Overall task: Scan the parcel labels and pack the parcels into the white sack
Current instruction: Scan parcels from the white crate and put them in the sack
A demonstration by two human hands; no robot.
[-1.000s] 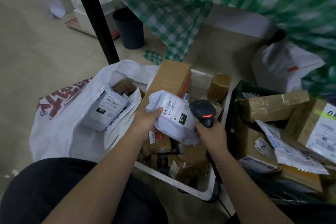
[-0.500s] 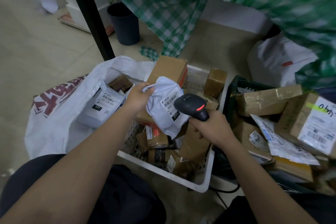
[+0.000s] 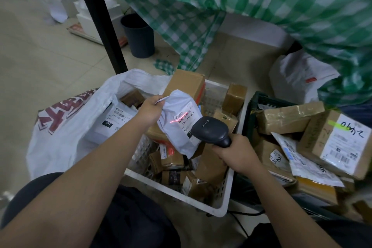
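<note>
Fingers of left hand (image 3: pixel 149 111) pinch grey parcel (image 3: pixel 179 125) over white crate (image 3: pixel 219 205); right hand (image 3: pixel 237 152) grips scanner (image 3: pixel 209 129)

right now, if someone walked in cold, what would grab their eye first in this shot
Probably the red scan line across the label of the grey mailer bag, which the left hand pinches by its top edge over the white basket of parcels. Next, the black scanner gripped in the right hand, aimed at that label. At left, the white sack gapes open with a labelled parcel inside.
</note>
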